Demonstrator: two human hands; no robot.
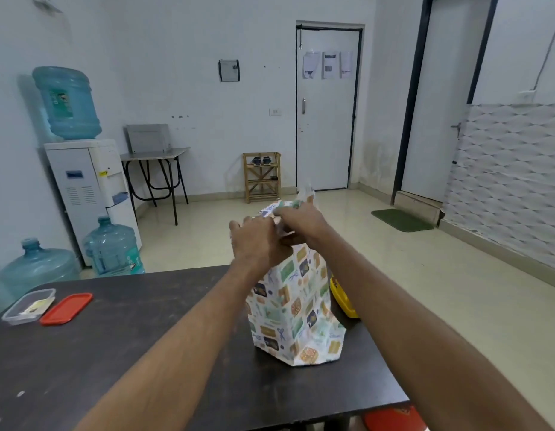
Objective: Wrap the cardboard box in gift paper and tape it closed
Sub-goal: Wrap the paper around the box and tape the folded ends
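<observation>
The box stands upright on end on the dark table (145,353), covered in white gift paper (296,312) printed with small coloured pictures. No cardboard shows. My left hand (257,241) lies curled over the upper left of the wrapped box and holds the paper there. My right hand (301,223) reaches over the top end and pinches the loose paper flaps, which stick up past its fingers. Both forearms stretch out from the bottom of the view. No tape can be seen on the paper from here.
A yellow object (343,298) lies on the table just right of the box, half hidden by my right forearm. At the table's left end sit a clear plastic container (29,306) and its red lid (66,308). Water jugs (114,247) and a dispenser (89,188) stand beyond.
</observation>
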